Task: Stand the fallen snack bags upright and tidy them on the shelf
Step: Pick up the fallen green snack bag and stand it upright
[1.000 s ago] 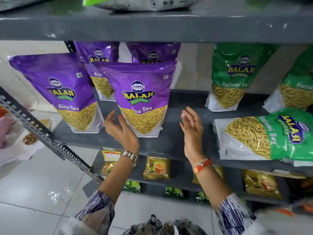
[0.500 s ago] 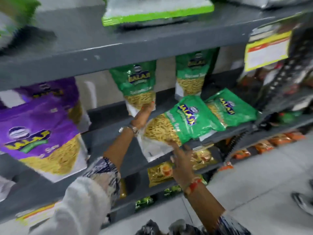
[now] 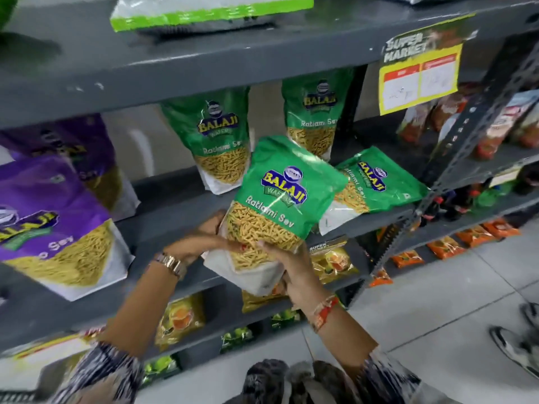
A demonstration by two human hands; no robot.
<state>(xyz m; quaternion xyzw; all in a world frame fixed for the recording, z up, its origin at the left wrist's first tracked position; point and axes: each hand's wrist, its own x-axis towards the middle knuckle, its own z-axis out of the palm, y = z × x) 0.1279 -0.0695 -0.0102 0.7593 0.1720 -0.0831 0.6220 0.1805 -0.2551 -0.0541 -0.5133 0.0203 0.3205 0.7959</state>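
Both hands, left hand (image 3: pixel 201 246) and right hand (image 3: pixel 294 266), are clamping the green sev bag (image 3: pixel 280 205) low by its base, so she should be seating it flat on the shelf (image 3: pixel 175 211), left of the fallen bag (image 3: pixel 376 185).

I stood facing a dark grey metal rack (image 3: pixel 180 62) w/ several tiers. Perforated angle-iron upright (image 3: pixel 455 158) on the rt. Pale wall (image 3: pixel 140 141) showed behind the middle tier. Floor (image 3: pixel 437 301) was light grey tile w/ thin grout lines; flat, even light.
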